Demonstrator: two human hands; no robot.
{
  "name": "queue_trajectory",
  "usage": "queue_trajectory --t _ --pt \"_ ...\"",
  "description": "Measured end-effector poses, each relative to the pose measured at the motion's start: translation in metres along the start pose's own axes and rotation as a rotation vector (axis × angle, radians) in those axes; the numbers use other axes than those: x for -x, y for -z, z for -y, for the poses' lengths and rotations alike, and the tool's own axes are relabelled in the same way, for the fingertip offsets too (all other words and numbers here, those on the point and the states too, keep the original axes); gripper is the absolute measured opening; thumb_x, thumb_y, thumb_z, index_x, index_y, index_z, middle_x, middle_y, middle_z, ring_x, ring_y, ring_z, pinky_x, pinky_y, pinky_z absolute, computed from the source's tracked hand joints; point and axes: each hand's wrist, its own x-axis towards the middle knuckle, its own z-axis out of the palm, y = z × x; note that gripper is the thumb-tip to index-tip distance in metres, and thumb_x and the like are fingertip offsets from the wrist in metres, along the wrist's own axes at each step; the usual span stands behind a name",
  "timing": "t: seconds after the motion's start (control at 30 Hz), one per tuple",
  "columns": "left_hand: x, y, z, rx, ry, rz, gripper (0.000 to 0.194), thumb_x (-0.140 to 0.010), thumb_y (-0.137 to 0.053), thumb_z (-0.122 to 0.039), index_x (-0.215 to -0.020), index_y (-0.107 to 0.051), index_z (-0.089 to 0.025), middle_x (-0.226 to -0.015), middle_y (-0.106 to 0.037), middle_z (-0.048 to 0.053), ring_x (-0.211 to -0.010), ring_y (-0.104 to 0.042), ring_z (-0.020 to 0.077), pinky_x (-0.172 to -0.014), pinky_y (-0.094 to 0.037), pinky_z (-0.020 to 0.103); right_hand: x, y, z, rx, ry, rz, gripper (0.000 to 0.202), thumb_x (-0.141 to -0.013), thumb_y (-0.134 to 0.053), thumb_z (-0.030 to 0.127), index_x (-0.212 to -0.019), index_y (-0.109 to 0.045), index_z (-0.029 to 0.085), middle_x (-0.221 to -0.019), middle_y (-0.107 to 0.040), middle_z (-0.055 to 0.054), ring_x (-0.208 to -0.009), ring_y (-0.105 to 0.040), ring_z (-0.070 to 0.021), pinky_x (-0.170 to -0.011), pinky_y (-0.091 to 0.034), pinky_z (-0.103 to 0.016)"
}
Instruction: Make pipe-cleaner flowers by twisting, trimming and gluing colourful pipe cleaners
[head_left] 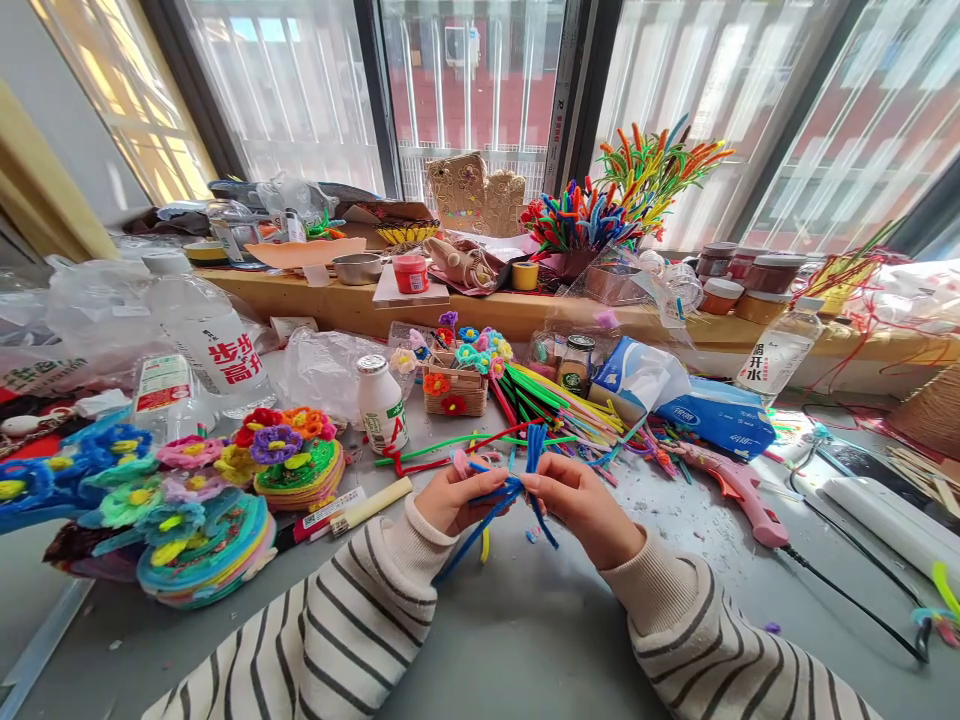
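Both hands meet over the grey table around a bundle of blue pipe cleaners (535, 450). My left hand (459, 494) pinches the bundle from its left side, and some blue strands hang down below the fingers. On the other side, my right hand (581, 500) grips the bundle between thumb and fingers, with a few ends sticking up and others drooping beneath. Just behind the hands lie loose red and green pipe cleaners (480, 447). A short yellow piece (485, 545) shows under the left hand.
Pipe-cleaner flowers on round bases (206, 540) stand at the left. A white bottle (381, 405) and a small flower basket (455, 390) are behind the hands. To the right lie a pink glue gun (739, 490) with its cord and a blue tissue pack (712, 415).
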Motion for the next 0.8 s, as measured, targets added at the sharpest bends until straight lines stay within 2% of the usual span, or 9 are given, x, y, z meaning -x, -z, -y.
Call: queue_trajectory --t 0.1,0.17,0.37,0.53,0.6,0.73,0.8 --pt "-0.001 -0.001 0.001 0.058 0.011 -0.011 0.023 -0.041 -0.07 -0.02 -0.055 -0.054 -0.013 -0.049 -0.059 -0.001 -0.044 -0.054 0.0096 -0.052 -0.043 0.023 0.0 -0.003 -0.004 -0.079 0.019 -0.05 0.02 -0.067 -0.054 0.028 -0.058 -0.043 0.015 -0.05 -0.042 0.006 -0.046 -0.036 -0.0049 -0.046 -0.03 -0.017" --pt "0.0 -0.001 0.001 0.05 0.019 -0.016 0.023 -0.041 -0.07 -0.02 -0.055 -0.053 -0.013 -0.049 -0.059 -0.001 -0.045 -0.054 0.0098 -0.052 -0.043 0.023 -0.001 -0.002 -0.005 -0.055 0.015 -0.042 0.02 -0.066 -0.055 0.029 -0.057 -0.043 0.015 -0.049 -0.042 0.006 -0.045 -0.036 -0.0049 -0.046 -0.03 -0.017" --pt "-0.002 0.004 0.0 -0.123 -0.002 -0.027 0.025 -0.04 -0.071 -0.021 -0.059 -0.056 -0.014 -0.057 -0.06 -0.001 -0.052 -0.055 0.0097 -0.052 -0.043 0.02 -0.003 0.009 0.001 0.216 -0.091 0.152 0.024 -0.062 -0.055 0.036 -0.057 -0.046 0.015 -0.048 -0.045 0.005 -0.044 -0.04 -0.0061 -0.045 -0.032 -0.019" --pt "-0.006 0.01 0.005 -0.281 -0.034 0.091 0.02 -0.043 -0.069 -0.023 -0.058 -0.061 -0.011 -0.05 -0.056 -0.001 -0.049 -0.051 0.0084 -0.049 -0.039 0.019 -0.001 0.01 0.006 0.317 -0.142 0.265 0.027 -0.062 -0.055 0.039 -0.053 -0.048 0.014 -0.046 -0.044 0.005 -0.042 -0.039 -0.0061 -0.043 -0.031 -0.019" --pt "-0.007 0.011 0.008 -0.312 -0.069 0.113 0.017 -0.047 -0.067 -0.024 -0.056 -0.061 -0.011 -0.047 -0.054 -0.002 -0.045 -0.047 0.0066 -0.046 -0.036 0.018 -0.001 0.01 0.007 0.361 -0.139 0.244 0.028 -0.062 -0.054 0.04 -0.053 -0.049 0.014 -0.044 -0.044 0.005 -0.041 -0.04 -0.0065 -0.043 -0.031 -0.019" --pt "-0.006 0.01 0.009 -0.307 -0.082 0.115 0.014 -0.048 -0.066 -0.023 -0.054 -0.06 -0.012 -0.039 -0.048 -0.005 -0.037 -0.041 0.0046 -0.039 -0.031 0.017 -0.003 0.01 0.005 0.4 -0.054 0.108 0.027 -0.061 -0.055 0.039 -0.054 -0.047 0.015 -0.046 -0.044 0.005 -0.044 -0.043 -0.0079 -0.043 -0.032 -0.019" --pt "-0.004 0.008 0.007 -0.283 -0.064 0.101 0.016 -0.045 -0.068 -0.021 -0.055 -0.059 -0.012 -0.041 -0.05 -0.005 -0.039 -0.044 0.0053 -0.04 -0.033 0.017 -0.004 0.01 0.005 0.396 -0.002 0.05 0.025 -0.061 -0.056 0.038 -0.055 -0.046 0.015 -0.047 -0.044 0.005 -0.045 -0.043 -0.0078 -0.043 -0.031 -0.019"
